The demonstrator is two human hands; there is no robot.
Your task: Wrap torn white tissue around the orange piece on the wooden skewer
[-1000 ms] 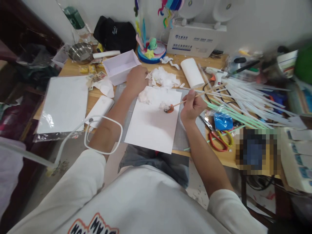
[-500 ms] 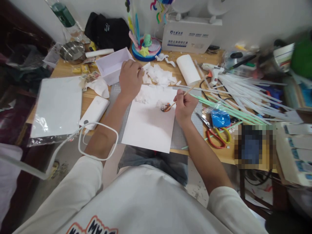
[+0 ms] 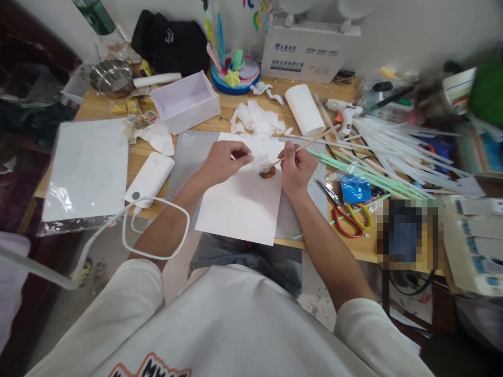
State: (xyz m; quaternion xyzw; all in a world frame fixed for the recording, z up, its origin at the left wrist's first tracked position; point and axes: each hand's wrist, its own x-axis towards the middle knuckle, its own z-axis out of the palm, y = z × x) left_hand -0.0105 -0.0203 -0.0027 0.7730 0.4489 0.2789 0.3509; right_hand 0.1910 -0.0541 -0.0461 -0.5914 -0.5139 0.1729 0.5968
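Observation:
My right hand (image 3: 296, 167) grips a thin wooden stick (image 3: 314, 140), its lower end slanting down to a small dark-and-orange patch (image 3: 268, 173) on a sheet of white paper (image 3: 239, 209). Fingertips of my left hand (image 3: 230, 161) are pinched together over the upper part of the sheet; whatever they hold is too small to make out. Between the two hands lies a wispy white tissue scrap (image 3: 260, 156), right by the patch. Beneath the sheet is a grey cutting mat (image 3: 188, 157). Whether the stick touches the patch is unclear.
Torn tissue (image 3: 259, 119) and a paper roll (image 3: 304, 110) lie beyond the sheet. A lilac box (image 3: 186, 102) and white power bank (image 3: 150, 178) stand left. Right are scissors (image 3: 346, 212), a glue gun (image 3: 346, 115) and plastic strips (image 3: 393, 144). A white cable (image 3: 187, 225) loops over my left forearm.
My left hand has come down from the lilac box to the paper, near the patch. My right hand still holds the stick at almost the same spot.

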